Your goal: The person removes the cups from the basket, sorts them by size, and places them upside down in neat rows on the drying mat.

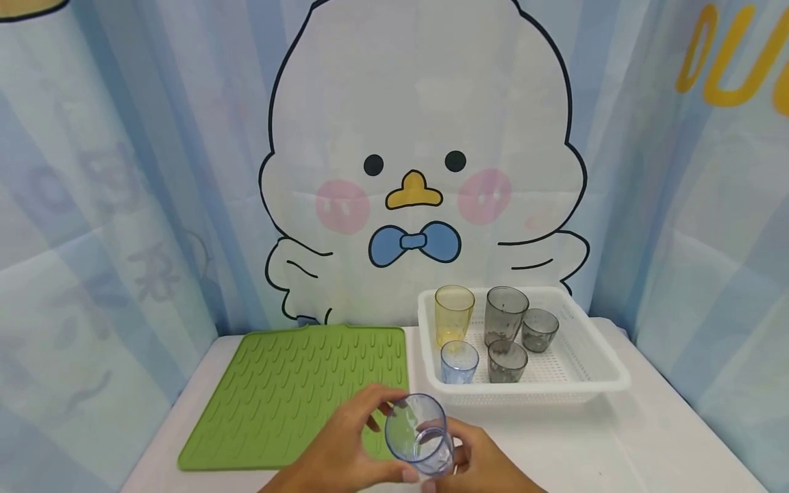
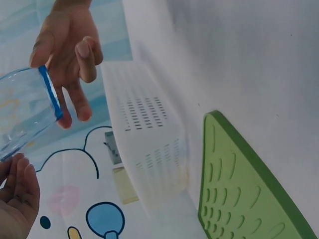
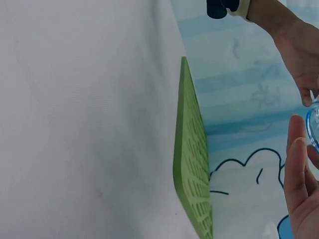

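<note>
**Left hand (image 1: 348,441) and right hand (image 1: 487,460) shared one bluish glass (image 1: 420,435)**

Both hands held the glass between them, near the front edge of the head view. The left hand curved around it, with its thumb low on the near side and its fingers up by the rim. The right hand gripped the other end, toward the base, its thumb and fingers on opposite sides. The glass was tilted, its mouth turned toward the head camera, and it was clear enough to show its round base through the wall. A pale band (image 3: 242,10) circled the left wrist.

Just beyond the left hand, a green mat (image 1: 296,397) with raised ridges lay flat on the white table (image 1: 573,441). Right beside the mat stood a white basket (image 1: 616,376) with perforated walls. In it, a tall yellow glass (image 1: 455,315) and a tall gray glass (image 1: 505,311) stood upright at the back. A small blue cup (image 1: 459,363) and a small gray cup (image 1: 507,363) stood in front of them; a second gray cup (image 1: 540,331) was close to the right of the tall gray glass.

Behind everything hung a pale blue curtain (image 1: 123,226) printed with a white cartoon bird (image 1: 419,103) in a blue bow tie.
</note>
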The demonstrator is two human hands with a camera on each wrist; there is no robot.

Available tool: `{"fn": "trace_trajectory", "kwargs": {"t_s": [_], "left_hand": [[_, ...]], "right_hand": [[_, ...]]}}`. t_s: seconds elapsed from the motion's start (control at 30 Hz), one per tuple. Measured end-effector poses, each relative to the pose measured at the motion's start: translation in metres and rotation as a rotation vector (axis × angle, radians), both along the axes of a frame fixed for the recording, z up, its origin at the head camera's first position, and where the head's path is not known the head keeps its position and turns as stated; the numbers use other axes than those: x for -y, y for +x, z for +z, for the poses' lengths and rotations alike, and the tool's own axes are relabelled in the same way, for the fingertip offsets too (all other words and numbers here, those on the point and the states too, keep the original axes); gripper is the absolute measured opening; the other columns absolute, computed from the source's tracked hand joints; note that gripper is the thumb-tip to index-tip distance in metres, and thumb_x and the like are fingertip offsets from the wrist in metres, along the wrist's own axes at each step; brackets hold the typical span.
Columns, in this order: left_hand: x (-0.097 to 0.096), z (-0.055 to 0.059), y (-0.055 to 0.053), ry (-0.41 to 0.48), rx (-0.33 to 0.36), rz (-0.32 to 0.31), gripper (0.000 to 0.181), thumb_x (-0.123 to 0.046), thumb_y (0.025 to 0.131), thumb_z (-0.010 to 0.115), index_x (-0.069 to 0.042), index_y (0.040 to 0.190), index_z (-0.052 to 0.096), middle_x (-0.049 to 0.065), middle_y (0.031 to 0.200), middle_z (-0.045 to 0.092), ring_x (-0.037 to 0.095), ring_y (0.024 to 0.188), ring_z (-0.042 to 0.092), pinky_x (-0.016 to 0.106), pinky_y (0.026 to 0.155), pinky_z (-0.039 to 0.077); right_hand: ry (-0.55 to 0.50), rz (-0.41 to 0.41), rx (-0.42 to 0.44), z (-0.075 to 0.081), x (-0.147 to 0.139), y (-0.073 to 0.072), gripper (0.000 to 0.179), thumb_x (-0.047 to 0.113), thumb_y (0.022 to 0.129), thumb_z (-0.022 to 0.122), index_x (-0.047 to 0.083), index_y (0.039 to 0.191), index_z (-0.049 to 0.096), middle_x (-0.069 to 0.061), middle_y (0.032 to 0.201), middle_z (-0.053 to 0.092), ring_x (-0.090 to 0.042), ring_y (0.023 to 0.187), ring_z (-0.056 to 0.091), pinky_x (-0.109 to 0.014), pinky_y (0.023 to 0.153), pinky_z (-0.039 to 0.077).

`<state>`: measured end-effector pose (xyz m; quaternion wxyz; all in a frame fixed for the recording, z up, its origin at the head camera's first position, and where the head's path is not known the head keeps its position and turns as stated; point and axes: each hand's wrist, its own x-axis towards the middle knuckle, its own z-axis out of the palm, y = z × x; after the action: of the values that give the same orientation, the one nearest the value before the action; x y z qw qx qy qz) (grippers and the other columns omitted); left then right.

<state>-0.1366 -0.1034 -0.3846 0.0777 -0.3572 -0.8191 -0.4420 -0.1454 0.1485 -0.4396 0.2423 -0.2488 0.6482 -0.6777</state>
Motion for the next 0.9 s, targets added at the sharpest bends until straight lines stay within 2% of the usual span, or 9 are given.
{"fn": "trace_trajectory", "kwargs": {"t_s": [0.17, 0.37, 0.5, 0.73, 0.9], "left_hand": [[0.004, -0.002, -0.002, -0.012, 0.0, 0.026, 0.072, -0.04, 0.075, 0.088, -0.02, 0.136, 0.055, -0.008, 0.123, 0.059, 0.008, 0.104, 0.054, 0.026, 0.08, 0.052], [0.007, -0.005, -0.002, -0.04, 0.077, 0.06, 0.071, -0.044, 0.077, 0.086, -0.023, 0.137, 0.054, -0.009, 0.122, 0.059, 0.01, 0.104, 0.054, 0.025, 0.081, 0.051], [0.009, -0.005, -0.002, -0.055, 0.141, 0.079, 0.071, -0.045, 0.078, 0.085, -0.019, 0.137, 0.055, -0.008, 0.119, 0.059, 0.009, 0.103, 0.053, 0.025, 0.081, 0.05], [0.012, -0.008, -0.004, -0.057, 0.205, 0.078, 0.063, -0.039, 0.084, 0.081, -0.011, 0.135, 0.057, -0.003, 0.116, 0.065, 0.009, 0.101, 0.056, 0.025, 0.08, 0.05], [0.014, -0.008, -0.007, -0.058, 0.267, 0.063, 0.061, -0.038, 0.086, 0.08, -0.012, 0.135, 0.055, -0.005, 0.115, 0.065, 0.007, 0.101, 0.057, 0.026, 0.08, 0.05]], "right_hand": [[-0.023, -0.01, -0.037, 0.003, -0.008, -0.002, 0.063, 0.005, 0.088, 0.073, -0.008, 0.141, 0.043, -0.003, 0.107, 0.07, -0.012, 0.079, 0.071, -0.025, 0.071, 0.058], [-0.034, -0.041, -0.012, 0.009, -0.013, -0.003, 0.063, 0.005, 0.089, 0.073, -0.01, 0.141, 0.04, -0.005, 0.105, 0.068, -0.01, 0.08, 0.069, -0.026, 0.074, 0.058], [-0.034, -0.054, -0.023, 0.012, -0.015, -0.004, 0.062, 0.006, 0.09, 0.073, -0.008, 0.141, 0.042, -0.006, 0.101, 0.068, -0.01, 0.077, 0.069, -0.027, 0.073, 0.058], [-0.035, -0.079, -0.044, 0.018, -0.017, -0.004, 0.062, 0.005, 0.089, 0.073, -0.009, 0.141, 0.042, -0.001, 0.088, 0.069, -0.005, 0.068, 0.064, -0.023, 0.067, 0.056], [-0.064, -0.066, -0.081, 0.022, -0.017, -0.005, 0.059, 0.003, 0.091, 0.07, -0.011, 0.14, 0.04, 0.002, 0.083, 0.07, -0.003, 0.066, 0.062, -0.021, 0.065, 0.054]]}}
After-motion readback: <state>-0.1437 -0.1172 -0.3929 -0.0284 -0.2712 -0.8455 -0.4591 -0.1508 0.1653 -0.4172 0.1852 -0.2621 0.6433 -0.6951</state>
